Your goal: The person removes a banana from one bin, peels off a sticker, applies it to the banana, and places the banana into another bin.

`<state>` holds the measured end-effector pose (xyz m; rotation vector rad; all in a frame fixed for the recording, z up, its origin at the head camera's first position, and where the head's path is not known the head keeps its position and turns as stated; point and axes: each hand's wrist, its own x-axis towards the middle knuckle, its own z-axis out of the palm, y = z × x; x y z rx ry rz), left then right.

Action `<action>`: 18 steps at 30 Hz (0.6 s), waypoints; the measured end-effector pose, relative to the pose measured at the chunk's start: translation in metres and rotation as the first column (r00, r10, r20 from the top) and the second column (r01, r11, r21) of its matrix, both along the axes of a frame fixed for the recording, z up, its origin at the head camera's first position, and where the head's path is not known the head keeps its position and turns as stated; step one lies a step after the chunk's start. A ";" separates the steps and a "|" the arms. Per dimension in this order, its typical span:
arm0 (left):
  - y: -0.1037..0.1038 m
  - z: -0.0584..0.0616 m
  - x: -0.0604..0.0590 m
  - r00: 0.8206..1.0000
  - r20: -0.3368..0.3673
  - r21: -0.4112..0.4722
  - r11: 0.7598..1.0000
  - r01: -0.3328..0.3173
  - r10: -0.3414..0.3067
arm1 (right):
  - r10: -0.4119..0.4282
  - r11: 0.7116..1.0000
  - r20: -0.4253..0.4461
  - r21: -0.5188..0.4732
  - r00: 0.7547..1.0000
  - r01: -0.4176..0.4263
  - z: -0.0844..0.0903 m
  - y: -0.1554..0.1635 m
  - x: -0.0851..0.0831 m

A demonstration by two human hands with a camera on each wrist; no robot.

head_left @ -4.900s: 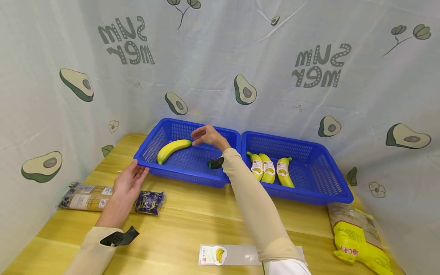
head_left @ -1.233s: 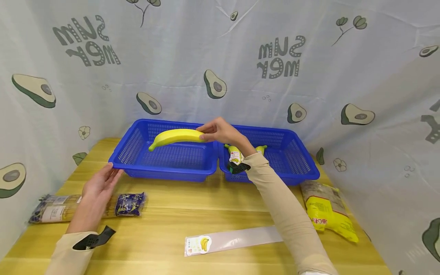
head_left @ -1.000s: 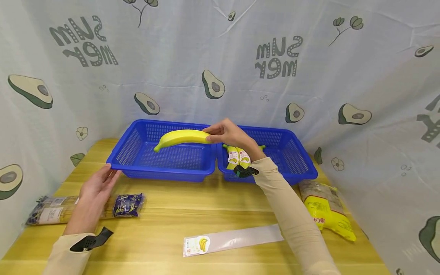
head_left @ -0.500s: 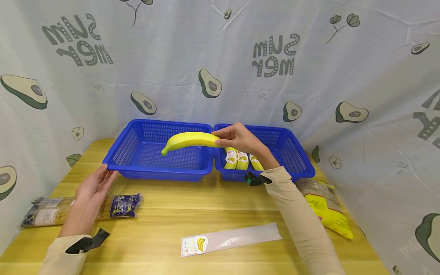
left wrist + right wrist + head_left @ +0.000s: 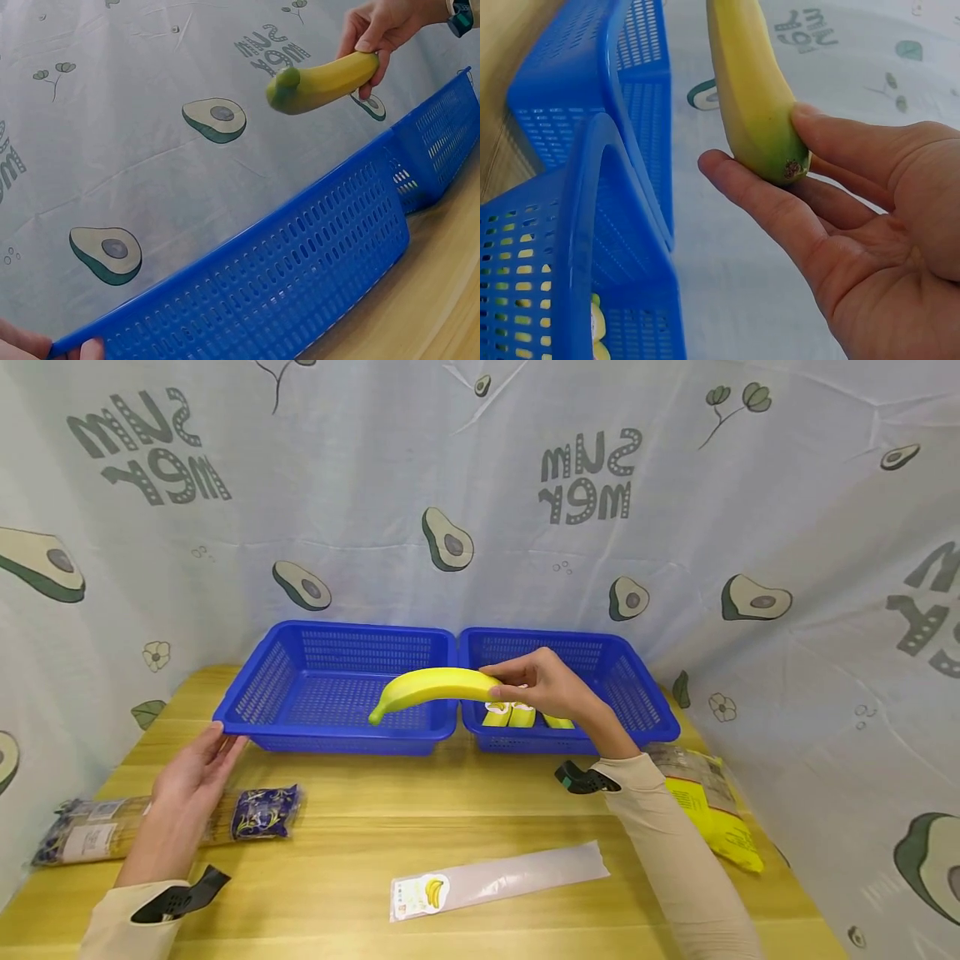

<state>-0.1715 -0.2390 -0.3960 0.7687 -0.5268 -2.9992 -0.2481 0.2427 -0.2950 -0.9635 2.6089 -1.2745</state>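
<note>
Lifted out of the left basket [image 5: 258,724] since the earlier frames, the banana [image 5: 431,687] now hangs in the air above that basket's right end, close to the seam where the right basket [image 5: 660,727] begins. The right hand [image 5: 546,685] pinches it at one end, thumb on top and fingers [image 5: 769,196] curled beneath, as the right wrist view shows. From that grip the fruit's long axis runs leftward and slightly down, its free green tip pointing back over the left basket, so nearly the whole length lies to the left of the fingers.

The left hand [image 5: 191,768] rests at the left basket's near-left corner with straight fingers touching the rim and gripping nothing; it is well apart from the banana, leaving the right hand alone in contact with the fruit.

Inside the right basket, just behind the right hand, lie labelled bananas [image 5: 510,716]. In front of the left basket on the table [image 5: 420,810] is a flat clear bag [image 5: 498,887] with a banana label, and to the basket's front-left a dark-ended packet [image 5: 168,817]. A yellow packet [image 5: 708,806] sits beside the right basket.
</note>
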 end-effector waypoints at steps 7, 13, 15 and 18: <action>-0.001 -0.002 0.002 1.000 0.005 -0.030 0.999 -0.019 0.019 | 0.000 1.000 0.012 -0.029 1.000 0.001 -0.008 0.010 0.017; -0.003 -0.003 0.003 1.000 -0.022 -0.004 1.000 -0.002 0.001 | 0.011 0.999 -0.009 -0.043 1.000 -0.011 -0.021 0.020 0.031; -0.003 -0.004 0.002 1.000 -0.025 0.007 1.000 -0.001 0.001 | -0.004 0.999 -0.009 -0.042 1.000 0.003 -0.025 0.023 0.037; -0.005 -0.005 0.001 0.999 -0.040 0.019 1.000 0.010 -0.009 | -0.019 0.999 -0.005 -0.051 1.000 0.019 -0.032 0.027 0.045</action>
